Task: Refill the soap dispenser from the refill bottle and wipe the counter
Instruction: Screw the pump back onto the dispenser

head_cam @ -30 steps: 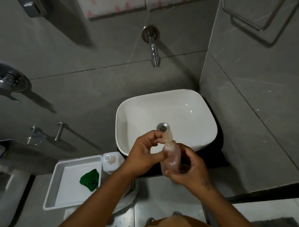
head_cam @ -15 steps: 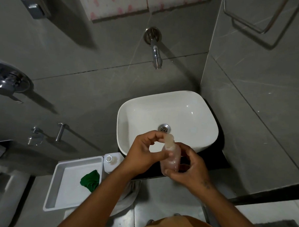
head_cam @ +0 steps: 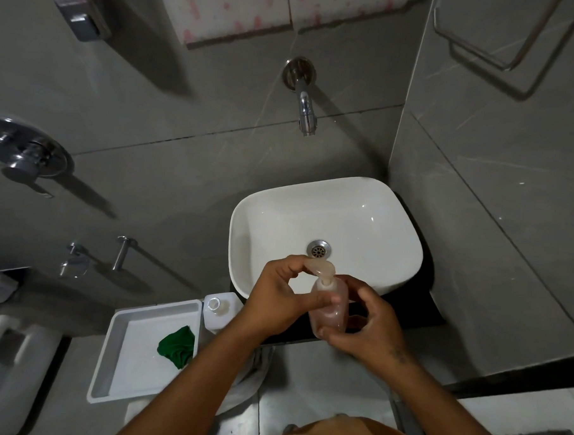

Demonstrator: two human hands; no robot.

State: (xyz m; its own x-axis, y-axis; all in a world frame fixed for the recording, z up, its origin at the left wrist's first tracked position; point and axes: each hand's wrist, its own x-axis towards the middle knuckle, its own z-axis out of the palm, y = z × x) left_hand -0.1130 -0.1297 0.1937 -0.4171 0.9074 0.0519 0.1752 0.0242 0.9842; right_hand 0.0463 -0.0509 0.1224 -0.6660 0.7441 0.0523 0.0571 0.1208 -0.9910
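A translucent pinkish soap dispenser (head_cam: 331,306) stands upright over the front edge of the white basin (head_cam: 390,222). My right hand (head_cam: 365,317) wraps its body from the right. My left hand (head_cam: 280,294) pinches the pale pump head (head_cam: 323,268) at the top, thumb against the bottle's side. A white refill bottle (head_cam: 216,309) with an uncovered round mouth stands to the left, beside the basin. A crumpled green cloth (head_cam: 176,345) lies in the white tray (head_cam: 116,338). A strip of black counter (head_cam: 416,308) shows under the basin.
A chrome tap (head_cam: 305,106) sticks out of the grey tiled wall above the basin. A wall-mounted dispenser (head_cam: 82,11) hangs at the top left, a chrome valve handle (head_cam: 27,155) on the left wall. A metal towel bar (head_cam: 484,45) is on the right wall.
Both hands stay on the dispenser. The pump head has turned under my left fingers and now lies flatter. The view has shifted slightly downward.
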